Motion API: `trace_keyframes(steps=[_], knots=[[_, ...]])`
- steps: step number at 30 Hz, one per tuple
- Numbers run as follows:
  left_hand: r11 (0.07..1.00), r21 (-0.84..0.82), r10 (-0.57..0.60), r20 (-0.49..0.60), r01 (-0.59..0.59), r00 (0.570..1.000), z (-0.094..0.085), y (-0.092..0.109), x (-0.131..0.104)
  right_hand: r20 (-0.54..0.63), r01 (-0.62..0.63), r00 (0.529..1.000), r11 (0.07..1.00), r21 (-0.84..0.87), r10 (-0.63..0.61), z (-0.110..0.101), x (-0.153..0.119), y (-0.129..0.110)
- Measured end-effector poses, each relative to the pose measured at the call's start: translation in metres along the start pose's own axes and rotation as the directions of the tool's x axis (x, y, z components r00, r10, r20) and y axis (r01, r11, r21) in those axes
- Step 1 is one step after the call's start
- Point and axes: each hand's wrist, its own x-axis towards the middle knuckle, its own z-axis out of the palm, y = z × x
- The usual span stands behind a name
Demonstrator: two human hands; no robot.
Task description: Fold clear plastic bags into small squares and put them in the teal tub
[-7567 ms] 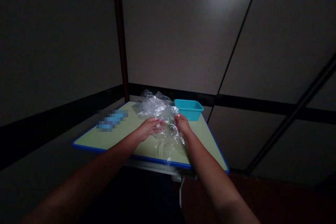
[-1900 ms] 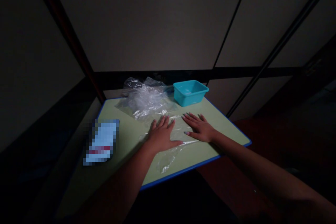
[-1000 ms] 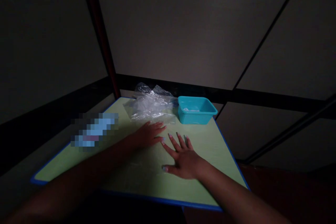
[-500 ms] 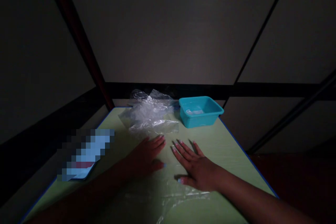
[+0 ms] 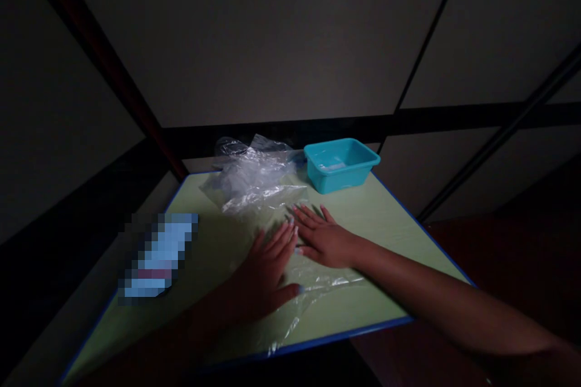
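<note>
A clear plastic bag lies spread flat on the pale green table, its creases catching light near the front edge. My left hand rests palm down on it, thumb out and fingers stretched. Just to the right and a little farther off, my right hand also lies flat with its fingers extended. The fingertips of both hands are close together. Neither hand grips anything. Beyond them sits a crumpled heap of clear plastic bags.
A turquoise plastic basket stands at the table's back right, with something clear inside. On the left lies a blurred-out, light blue flat object. The table has a blue edge and stands against a panelled wall.
My view has shifted and tilted, bringing the table's front edge into sight. My right hand has moved farther away across the plastic, and my left hand has come closer to it.
</note>
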Motion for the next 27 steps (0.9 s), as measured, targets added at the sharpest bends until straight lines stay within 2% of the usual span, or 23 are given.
trace_keyframes(steps=[3, 7, 12, 17, 19, 20, 22, 25, 27], knots=[[0.999, -0.006, -0.031, 0.148, 0.032, 0.989, 0.007, 0.015, -0.001, -0.056, 0.049, 0.997, 0.999, 0.025, -0.047, 0.006, 0.009, 0.002], [0.981, 0.045, -0.192, 0.202, 0.187, 0.960, 0.005, 0.006, 0.001, -0.061, 0.079, 0.995, 0.996, 0.042, -0.076, 0.016, 0.010, 0.008], [0.924, 0.131, -0.376, 0.143, 0.359, 0.915, 0.000, -0.016, 0.003, -0.080, 0.086, 0.993, 0.996, 0.033, -0.083, 0.020, 0.008, 0.010], [0.781, 0.253, -0.591, 0.000, 0.571, 0.807, 0.002, -0.027, 0.006, -0.075, 0.090, 0.993, 0.996, 0.019, -0.088, 0.021, 0.010, 0.012], [0.759, 0.249, -0.609, -0.058, 0.602, 0.791, 0.001, -0.028, 0.008, -0.067, 0.086, 0.994, 0.996, 0.010, -0.086, 0.020, 0.010, 0.012], [0.773, 0.230, -0.592, -0.075, 0.592, 0.802, -0.001, -0.028, 0.008, -0.066, 0.084, 0.994, 0.996, 0.008, -0.084, 0.020, 0.010, 0.012], [0.841, 0.172, -0.508, -0.078, 0.513, 0.858, -0.004, -0.027, 0.009, -0.065, 0.081, 0.995, 0.997, 0.009, -0.080, 0.019, 0.010, 0.011], [0.950, 0.062, -0.307, 0.009, 0.306, 0.952, -0.010, -0.023, 0.007, -0.065, 0.077, 0.995, 0.997, 0.009, -0.076, 0.018, 0.010, 0.011], [0.984, 0.006, -0.180, 0.084, 0.180, 0.980, -0.012, -0.019, 0.006, -0.072, 0.081, 0.994, 0.997, 0.008, -0.081, 0.018, 0.010, 0.011]])
